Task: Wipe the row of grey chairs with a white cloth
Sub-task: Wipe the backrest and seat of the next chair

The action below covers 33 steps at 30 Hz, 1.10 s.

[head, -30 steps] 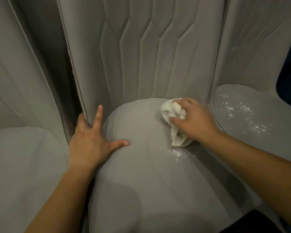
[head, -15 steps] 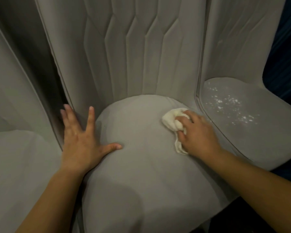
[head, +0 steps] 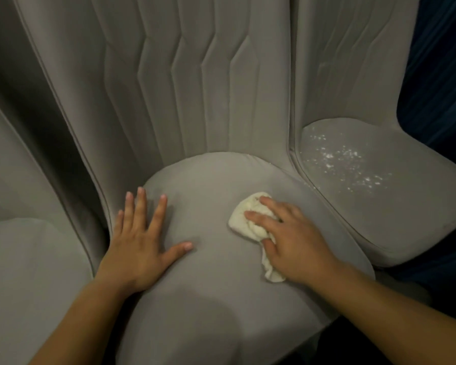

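The right hand grips the crumpled white cloth, pressing it onto the right half of the middle grey upholstered chair seat. The left hand lies spread flat near that seat's left edge. White specks dust the neighbouring grey seat, rightward of the cloth and nearer the right hand.

Right hand presses white cloth on grey seat.

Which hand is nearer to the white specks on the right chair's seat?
Right. The right hand holds the cloth just left of the specks; the left hand lies flat farther left.
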Available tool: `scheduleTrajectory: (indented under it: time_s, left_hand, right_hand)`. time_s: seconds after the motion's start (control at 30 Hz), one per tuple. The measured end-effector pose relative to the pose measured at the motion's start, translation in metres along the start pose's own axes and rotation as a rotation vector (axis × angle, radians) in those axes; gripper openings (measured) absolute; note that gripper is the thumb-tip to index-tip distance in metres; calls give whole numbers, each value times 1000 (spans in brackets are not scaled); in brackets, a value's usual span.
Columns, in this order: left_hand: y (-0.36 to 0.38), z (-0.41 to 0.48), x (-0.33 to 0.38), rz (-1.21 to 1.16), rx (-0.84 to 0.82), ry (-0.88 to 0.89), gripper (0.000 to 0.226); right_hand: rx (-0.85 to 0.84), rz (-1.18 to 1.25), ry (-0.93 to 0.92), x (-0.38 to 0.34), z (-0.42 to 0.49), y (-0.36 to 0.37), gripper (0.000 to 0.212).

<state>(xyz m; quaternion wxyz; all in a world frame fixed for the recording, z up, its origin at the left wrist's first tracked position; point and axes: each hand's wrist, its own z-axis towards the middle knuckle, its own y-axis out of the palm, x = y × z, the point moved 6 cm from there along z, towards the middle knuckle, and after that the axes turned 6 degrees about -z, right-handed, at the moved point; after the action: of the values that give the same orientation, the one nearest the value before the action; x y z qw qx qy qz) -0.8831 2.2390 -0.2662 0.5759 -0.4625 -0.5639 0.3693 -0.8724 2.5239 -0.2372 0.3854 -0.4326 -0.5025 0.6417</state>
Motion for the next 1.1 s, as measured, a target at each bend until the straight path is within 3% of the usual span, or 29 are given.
scheduleTrajectory:
  time_s: [0.2,0.4,0.5,0.6,0.93,1.1]
  left_hand:
    - [4,4,8,133,-118,17,97]
    - [6,8,21,147,-135,-107,103]
    - [8,13,29,107,-142,-203,102]
    - [12,12,43,57,-108,-251,109]
    - [7,-20,27,61,-110,-86,96]
    - [-5,-75,-22,37,-76,-29,86]
  right_hand:
    - [0,-191,124,43,40,-8,55]
    - [-35,-188,113,22,119,0,55]
    - [-109,-189,111,11,156,2,67]
    - [-104,-157,111,13,170,3,59]
    - [5,-72,92,41,101,-7,41]
    - [8,2,43,37,40,-15,39]
